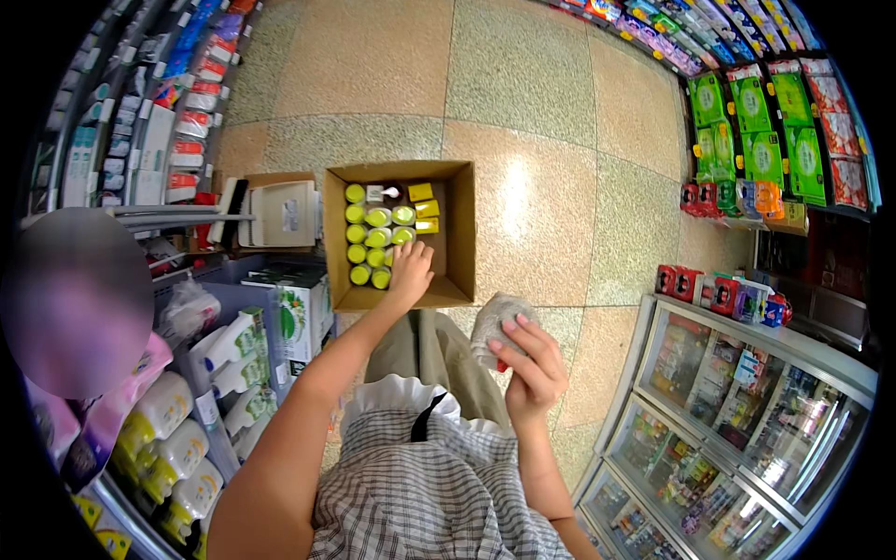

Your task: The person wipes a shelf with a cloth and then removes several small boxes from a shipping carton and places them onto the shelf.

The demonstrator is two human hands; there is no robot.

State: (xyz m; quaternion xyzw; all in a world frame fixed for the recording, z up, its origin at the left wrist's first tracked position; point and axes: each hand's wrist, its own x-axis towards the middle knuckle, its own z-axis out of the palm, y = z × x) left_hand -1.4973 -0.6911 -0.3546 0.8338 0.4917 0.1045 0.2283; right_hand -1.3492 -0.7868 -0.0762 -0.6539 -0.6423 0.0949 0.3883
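Before me on the floor stands an open cardboard box [460, 231] with several bottles with yellow-green caps [355, 233] in its left part. Small yellow boxes [427, 208] and a dark bottle with a white top lie near its far side. My left hand [411, 274] reaches over the near wall into the box, its fingers on a yellow-green cap; whether it grips the bottle is hidden. To the right of the box, my right hand [533, 360] holds a bunched grey cloth [500, 325], with a bit of red showing below it.
Shelves of packaged goods [189, 147] line the left. Beside the box are a dustpan [280, 213] and a carton [297, 315]. A glass-doored display case [728, 392] stands at the right, green packs [763, 140] beyond it. Another person, partly blurred, is at the left edge.
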